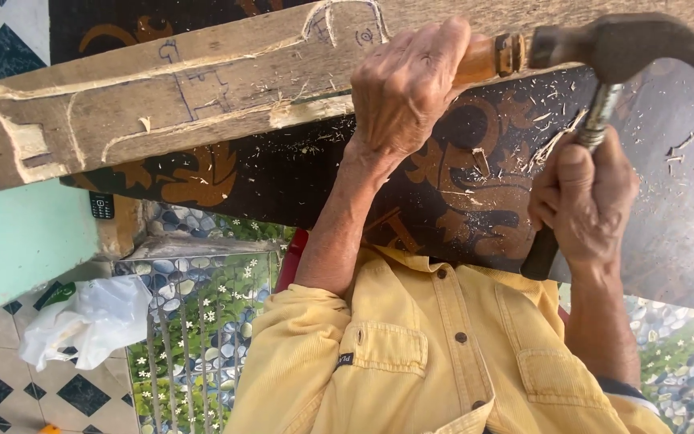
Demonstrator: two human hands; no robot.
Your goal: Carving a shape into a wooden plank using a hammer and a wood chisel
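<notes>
Wooden plank [162, 104] with carved outline lies across dark patterned board [459, 193], top of view. Left hand [407, 88] fisted round chisel handle [483, 58] at 12 o'clock. Right hand [584, 201] clenched on claw hammer [628, 48] shaft, 2 o'clock. Judgement: keep chisel steady on drawn line, short square taps. Swing room open rightward; board edge close below, yellow shirt [435, 345] at 6 o'clock
</notes>
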